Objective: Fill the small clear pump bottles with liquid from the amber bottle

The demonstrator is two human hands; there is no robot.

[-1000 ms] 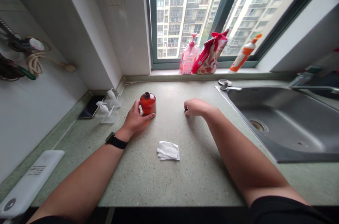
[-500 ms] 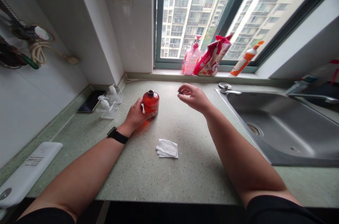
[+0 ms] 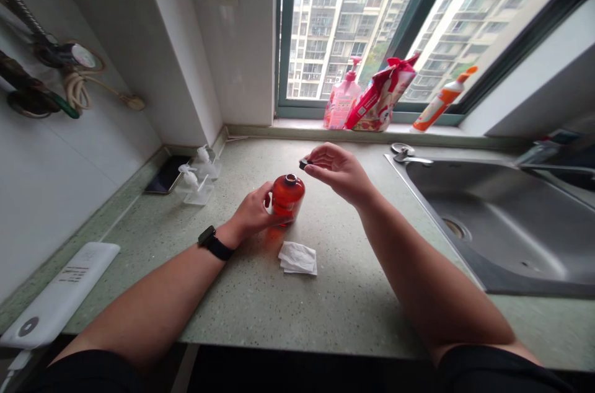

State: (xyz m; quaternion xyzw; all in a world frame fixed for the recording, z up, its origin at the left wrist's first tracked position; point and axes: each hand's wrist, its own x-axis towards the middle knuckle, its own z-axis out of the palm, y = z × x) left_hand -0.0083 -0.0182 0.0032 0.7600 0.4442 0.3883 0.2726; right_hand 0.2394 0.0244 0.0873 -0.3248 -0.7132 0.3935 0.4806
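Observation:
My left hand is wrapped round a reddish-orange see-through bottle, upright with its neck uncapped. Pinched in the fingers of my right hand is a small black cap. The cap is above and a little right of the bottle's mouth, apart from it. A folded white tissue lies on the counter just in front of the bottle.
Two clear pump bottles stand at the left beside a dark phone. A white power bank lies front left. The steel sink is at the right. Pink pump bottle, red pouch and orange-white bottle line the windowsill.
My left hand has brought the bottle right and nearer to me. My right hand, holding the cap, is now closer to the bottle's mouth. The view has shifted slightly.

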